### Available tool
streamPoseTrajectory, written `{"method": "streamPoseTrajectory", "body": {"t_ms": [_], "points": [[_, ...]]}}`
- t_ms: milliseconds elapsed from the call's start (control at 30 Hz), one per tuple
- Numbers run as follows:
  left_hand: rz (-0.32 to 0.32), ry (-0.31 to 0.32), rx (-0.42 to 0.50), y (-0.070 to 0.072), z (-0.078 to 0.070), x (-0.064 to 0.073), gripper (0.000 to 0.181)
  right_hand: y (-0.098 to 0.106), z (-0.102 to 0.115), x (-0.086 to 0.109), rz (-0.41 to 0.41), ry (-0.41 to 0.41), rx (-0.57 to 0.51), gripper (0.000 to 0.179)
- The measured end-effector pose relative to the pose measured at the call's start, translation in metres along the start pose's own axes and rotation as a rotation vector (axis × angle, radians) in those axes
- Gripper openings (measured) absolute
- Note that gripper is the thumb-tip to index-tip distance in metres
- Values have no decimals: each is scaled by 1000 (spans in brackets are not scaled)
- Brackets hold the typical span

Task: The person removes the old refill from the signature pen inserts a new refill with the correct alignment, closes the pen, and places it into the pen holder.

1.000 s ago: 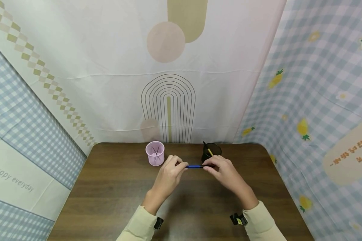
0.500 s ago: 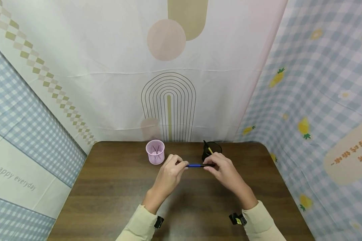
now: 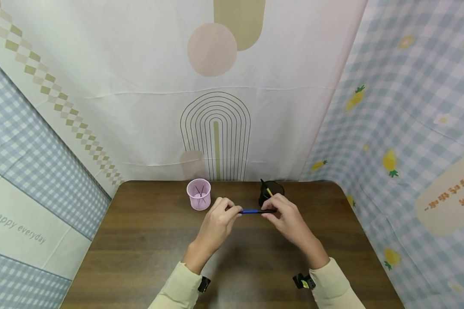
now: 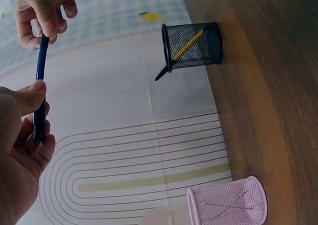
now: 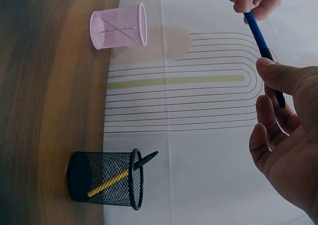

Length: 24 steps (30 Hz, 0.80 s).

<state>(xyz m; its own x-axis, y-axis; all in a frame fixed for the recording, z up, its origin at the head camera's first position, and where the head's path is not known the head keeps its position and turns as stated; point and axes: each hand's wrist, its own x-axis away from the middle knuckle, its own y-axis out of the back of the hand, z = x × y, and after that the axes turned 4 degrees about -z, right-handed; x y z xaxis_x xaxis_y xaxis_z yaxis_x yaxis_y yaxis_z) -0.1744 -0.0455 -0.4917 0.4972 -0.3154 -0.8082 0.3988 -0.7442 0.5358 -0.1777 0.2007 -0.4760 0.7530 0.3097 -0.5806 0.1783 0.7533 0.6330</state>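
A blue pen (image 3: 249, 211) with a black end is held level between both hands above the table. My left hand (image 3: 218, 219) pinches one end between thumb and fingers. My right hand (image 3: 287, 216) pinches the black end, and its pointed black tip (image 5: 280, 100) shows past the thumb in the right wrist view. Behind the right hand stands a black mesh pen holder (image 5: 104, 179). A yellow pen (image 5: 108, 183) with a black end leans inside it, sticking out over the rim. Beyond the left hand is a pink mesh pen holder (image 3: 199, 201).
The brown wooden table (image 3: 147, 249) reaches back to a white patterned cloth (image 3: 154, 128). Blue checked cloth (image 3: 417, 128) hangs along the right side, with another checked cloth (image 3: 35, 124) on the left. Dark crossed lines show on or inside the pink holder.
Both hands keep hold of the blue pen in nearly the same place. The right hand has shifted very slightly right, and a bit more of the black end shows. The head view has tilted slightly.
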Motion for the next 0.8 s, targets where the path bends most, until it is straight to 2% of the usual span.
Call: {"method": "streamPoseTrajectory", "body": {"t_ms": [233, 367, 667, 800], "points": [[-2, -12, -8, 0, 0, -1, 10, 3, 2, 1, 29, -53, 12, 37], [-2, -12, -4, 1, 0, -2, 11, 5, 2, 0, 59, -77, 7, 34], [-10, -24, -3, 1, 0, -1, 11, 7, 0, -1, 122, -109, 8, 12], [1, -8, 4, 2, 0, -2, 10, 9, 1, -2, 137, -128, 12, 5]]}}
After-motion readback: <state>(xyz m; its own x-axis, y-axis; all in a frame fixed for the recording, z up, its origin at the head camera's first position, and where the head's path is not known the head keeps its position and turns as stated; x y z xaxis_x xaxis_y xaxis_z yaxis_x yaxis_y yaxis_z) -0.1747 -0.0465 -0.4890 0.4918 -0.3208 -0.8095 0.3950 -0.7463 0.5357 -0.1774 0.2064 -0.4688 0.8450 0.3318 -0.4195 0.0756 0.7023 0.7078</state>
